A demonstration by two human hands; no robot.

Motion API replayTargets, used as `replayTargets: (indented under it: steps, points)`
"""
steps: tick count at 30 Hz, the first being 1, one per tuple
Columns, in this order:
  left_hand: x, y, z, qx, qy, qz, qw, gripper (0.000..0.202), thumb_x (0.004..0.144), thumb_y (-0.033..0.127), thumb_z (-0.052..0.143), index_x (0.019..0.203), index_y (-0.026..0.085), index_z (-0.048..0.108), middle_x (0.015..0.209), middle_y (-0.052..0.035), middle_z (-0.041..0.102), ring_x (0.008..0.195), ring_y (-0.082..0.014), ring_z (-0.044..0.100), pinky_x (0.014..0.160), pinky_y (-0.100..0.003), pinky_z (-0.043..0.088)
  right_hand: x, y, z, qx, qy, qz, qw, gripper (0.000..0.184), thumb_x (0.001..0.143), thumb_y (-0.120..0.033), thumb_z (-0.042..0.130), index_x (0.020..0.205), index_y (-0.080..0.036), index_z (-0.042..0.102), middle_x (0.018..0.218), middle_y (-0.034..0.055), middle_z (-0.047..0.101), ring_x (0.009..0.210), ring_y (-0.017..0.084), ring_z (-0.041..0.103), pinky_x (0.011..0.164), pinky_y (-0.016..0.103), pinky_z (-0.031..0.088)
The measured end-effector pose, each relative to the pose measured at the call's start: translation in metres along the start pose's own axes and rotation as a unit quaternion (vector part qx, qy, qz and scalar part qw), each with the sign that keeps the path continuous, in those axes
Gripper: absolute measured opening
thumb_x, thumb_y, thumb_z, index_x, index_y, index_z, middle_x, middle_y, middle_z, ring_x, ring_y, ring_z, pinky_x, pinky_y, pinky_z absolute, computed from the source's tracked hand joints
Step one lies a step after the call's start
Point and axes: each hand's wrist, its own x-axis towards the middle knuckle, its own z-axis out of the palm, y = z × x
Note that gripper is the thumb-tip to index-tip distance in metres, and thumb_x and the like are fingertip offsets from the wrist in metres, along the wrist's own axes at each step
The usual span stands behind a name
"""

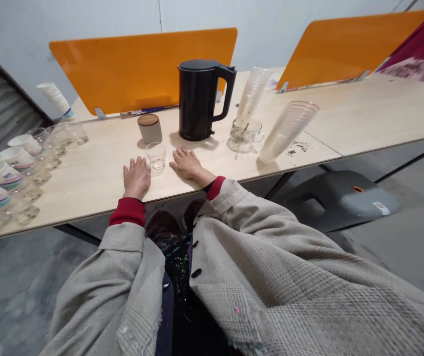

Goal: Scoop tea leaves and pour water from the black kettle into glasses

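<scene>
My left hand (136, 177) lies flat on the wooden table (96, 168), fingers stretched out, holding nothing. My right hand (186, 163) rests flat on the table too, empty. Between them stands a small clear plastic cup (156, 156), close to both hands but not gripped. Just behind it are a small beige canister with a brown lid (150, 128) and a black electric kettle (199, 100).
A glass cup on a saucer (244, 133) sits right of the kettle, with two leaning stacks of clear plastic cups (288, 129) and scattered crumbs. Paper cups and glasses (15, 163) line the left edge. Orange dividers (141, 66) stand behind. A grey stool (341, 198) is at right.
</scene>
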Motion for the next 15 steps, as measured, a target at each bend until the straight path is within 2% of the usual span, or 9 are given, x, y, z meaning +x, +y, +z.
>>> replayTargets:
  steps: [5, 10, 13, 15]
  points:
    - [-0.001, 0.0, 0.0, -0.004, 0.008, 0.003, 1.0, 0.062, 0.112, 0.041, 0.027, 0.167, 0.028, 0.051, 0.181, -0.009, 0.044, 0.173, -0.0321, 0.029, 0.141, -0.065, 0.019, 0.001, 0.001, 0.001, -0.002, -0.005, -0.005, 1.0, 0.067, 0.114, -0.042, 0.035, 0.17, -0.005, 0.039, 0.185, 0.021, 0.029, 0.174, 0.037, 0.022, 0.14, 0.06, 0.019]
    - [-0.002, 0.003, -0.004, -0.001, -0.002, 0.002, 1.0, 0.062, 0.111, 0.04, 0.027, 0.168, 0.025, 0.05, 0.181, -0.0102, 0.044, 0.173, -0.0328, 0.028, 0.141, -0.066, 0.018, 0.003, 0.0, 0.003, 0.0, 0.007, -0.009, 1.0, 0.065, 0.113, -0.041, 0.037, 0.168, -0.007, 0.044, 0.184, 0.0203, 0.034, 0.173, 0.038, 0.026, 0.139, 0.061, 0.022]
    - [-0.002, 0.003, -0.005, -0.003, -0.007, -0.001, 1.0, 0.062, 0.111, 0.037, 0.027, 0.166, 0.023, 0.052, 0.181, -0.01, 0.043, 0.173, -0.0335, 0.028, 0.141, -0.065, 0.018, -0.004, 0.006, -0.004, 0.023, 0.07, -0.004, 0.997, 0.064, 0.113, -0.037, 0.035, 0.168, -0.007, 0.045, 0.179, 0.0213, 0.043, 0.166, 0.035, 0.041, 0.136, 0.055, 0.033]
    - [-0.002, 0.002, -0.005, -0.005, -0.012, -0.005, 1.0, 0.062, 0.11, 0.038, 0.027, 0.165, 0.023, 0.053, 0.181, -0.0103, 0.044, 0.173, -0.0345, 0.029, 0.141, -0.066, 0.018, -0.014, 0.017, -0.015, 0.042, 0.156, 0.052, 0.986, 0.067, 0.113, -0.034, 0.024, 0.171, -0.004, 0.039, 0.172, 0.0236, 0.052, 0.156, 0.032, 0.053, 0.13, 0.047, 0.042]
